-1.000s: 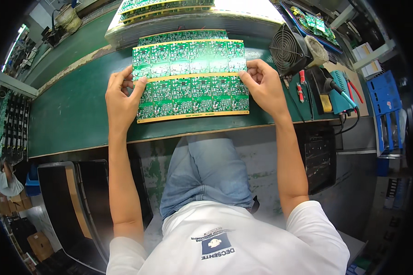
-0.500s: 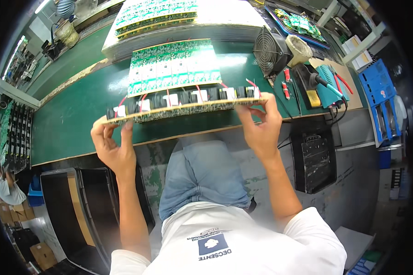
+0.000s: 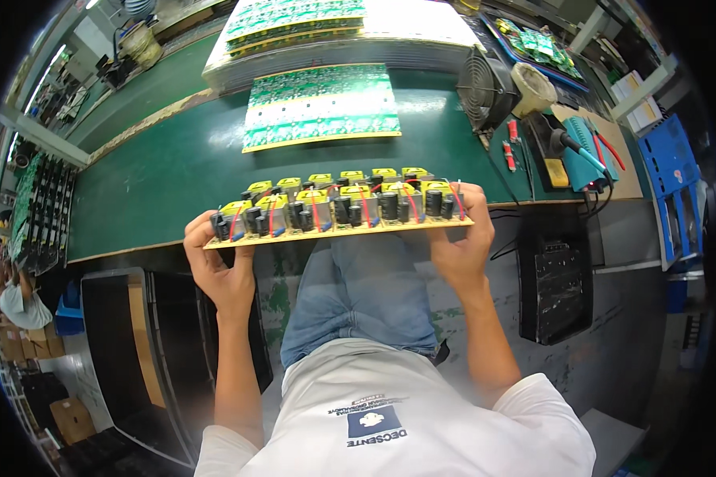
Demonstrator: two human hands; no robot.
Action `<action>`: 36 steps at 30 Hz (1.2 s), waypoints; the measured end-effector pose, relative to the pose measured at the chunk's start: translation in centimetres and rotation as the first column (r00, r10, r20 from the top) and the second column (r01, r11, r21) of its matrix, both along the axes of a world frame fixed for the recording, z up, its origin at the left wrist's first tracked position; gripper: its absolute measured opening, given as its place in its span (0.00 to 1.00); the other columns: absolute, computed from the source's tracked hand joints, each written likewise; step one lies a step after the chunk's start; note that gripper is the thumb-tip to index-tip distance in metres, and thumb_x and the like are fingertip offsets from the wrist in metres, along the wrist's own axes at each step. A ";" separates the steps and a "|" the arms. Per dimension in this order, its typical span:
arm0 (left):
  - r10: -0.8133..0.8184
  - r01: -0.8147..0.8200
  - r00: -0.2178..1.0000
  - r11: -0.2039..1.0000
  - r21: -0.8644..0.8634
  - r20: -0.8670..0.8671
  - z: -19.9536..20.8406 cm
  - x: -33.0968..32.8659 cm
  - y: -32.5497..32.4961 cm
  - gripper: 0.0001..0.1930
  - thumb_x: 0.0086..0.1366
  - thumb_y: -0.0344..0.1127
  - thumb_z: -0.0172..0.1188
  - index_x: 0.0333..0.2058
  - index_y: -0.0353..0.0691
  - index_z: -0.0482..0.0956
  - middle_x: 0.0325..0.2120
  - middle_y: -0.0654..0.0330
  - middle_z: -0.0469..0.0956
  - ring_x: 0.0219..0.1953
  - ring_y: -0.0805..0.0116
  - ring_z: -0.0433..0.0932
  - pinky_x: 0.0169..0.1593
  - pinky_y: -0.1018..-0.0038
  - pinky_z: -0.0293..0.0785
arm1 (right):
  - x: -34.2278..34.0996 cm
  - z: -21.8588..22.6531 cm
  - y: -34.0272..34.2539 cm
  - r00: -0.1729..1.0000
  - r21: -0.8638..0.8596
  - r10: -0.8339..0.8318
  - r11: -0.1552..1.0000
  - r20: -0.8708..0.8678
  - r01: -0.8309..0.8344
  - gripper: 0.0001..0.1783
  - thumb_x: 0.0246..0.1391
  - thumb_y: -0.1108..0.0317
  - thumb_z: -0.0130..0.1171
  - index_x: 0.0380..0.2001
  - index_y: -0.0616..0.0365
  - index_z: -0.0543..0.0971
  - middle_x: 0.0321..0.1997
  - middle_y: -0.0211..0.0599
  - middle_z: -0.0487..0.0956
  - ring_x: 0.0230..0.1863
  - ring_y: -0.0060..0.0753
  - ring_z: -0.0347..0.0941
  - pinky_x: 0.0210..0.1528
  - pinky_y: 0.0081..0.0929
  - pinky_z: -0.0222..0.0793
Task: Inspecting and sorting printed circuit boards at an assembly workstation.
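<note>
Between my two hands I hold a long circuit board panel [image 3: 338, 230] by its short ends. Its upper side carries rows of yellow transformers, black capacitors and red wires. At the left end my left hand [image 3: 224, 266] grips it, thumb below the edge. My right hand [image 3: 463, 242] closes on the right end in the same way. The panel hovers over the front edge of the green workbench [image 3: 167, 183]. Beyond it, a second green board panel [image 3: 322, 107] lies flat on the bench, apart from my hands.
Stacked boards [image 3: 294, 20] rest on a white pile at the back. To the right stand a black fan [image 3: 485, 87], a soldering iron [image 3: 574, 145] in its holder and red-handled pliers [image 3: 608, 149]. Black crates [image 3: 119, 342] stand at lower left; a black box [image 3: 555, 286] hangs under the bench.
The held panel has tipped so its component side now shows, and it has come lower and nearer to me. Both hands keep their grip on its ends.
</note>
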State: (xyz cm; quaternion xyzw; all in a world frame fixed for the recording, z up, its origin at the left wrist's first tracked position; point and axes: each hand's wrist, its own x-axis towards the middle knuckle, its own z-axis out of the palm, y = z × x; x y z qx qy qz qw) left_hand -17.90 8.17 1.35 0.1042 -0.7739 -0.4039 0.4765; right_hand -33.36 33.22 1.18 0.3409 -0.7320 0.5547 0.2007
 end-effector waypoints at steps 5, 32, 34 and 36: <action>-0.047 0.047 0.999 0.999 -0.027 0.009 -0.2 0.7 -0.2 0.21 0.53 0.21 0.66 0.44 0.38 0.68 0.49 0.54 0.71 0.45 0.65 0.71 0.49 0.75 0.68 | 0.1 -0.4 0.3 0.999 0.019 -0.002 1.000 -0.052 0.003 0.23 0.36 0.81 0.65 0.39 0.60 0.72 0.43 0.40 0.75 0.39 0.36 0.71 0.41 0.28 0.68; -0.020 0.037 0.977 0.997 -0.074 0.213 -4.5 4.0 0.4 0.26 0.45 0.27 0.70 0.46 0.40 0.73 0.50 0.57 0.78 0.51 0.59 0.76 0.56 0.68 0.69 | 3.0 -5.1 2.9 0.979 0.230 0.110 0.971 -0.170 -0.069 0.30 0.40 0.64 0.70 0.46 0.56 0.68 0.55 0.44 0.72 0.56 0.47 0.69 0.62 0.46 0.61; -0.020 0.034 0.974 0.998 -0.058 0.227 -4.5 3.8 0.4 0.26 0.45 0.27 0.70 0.46 0.40 0.73 0.51 0.57 0.77 0.51 0.59 0.75 0.56 0.68 0.69 | 3.0 -5.1 2.9 0.980 0.228 0.099 0.972 -0.173 -0.057 0.29 0.42 0.61 0.69 0.46 0.56 0.68 0.55 0.43 0.72 0.56 0.46 0.69 0.63 0.47 0.59; -0.008 0.033 0.966 0.995 -0.093 0.260 -4.4 3.6 0.4 0.27 0.45 0.28 0.69 0.47 0.40 0.73 0.51 0.57 0.76 0.52 0.59 0.74 0.56 0.68 0.69 | 3.1 -4.9 3.0 0.978 0.242 0.108 0.968 -0.177 -0.063 0.30 0.40 0.64 0.71 0.46 0.57 0.68 0.55 0.44 0.72 0.55 0.47 0.69 0.60 0.46 0.62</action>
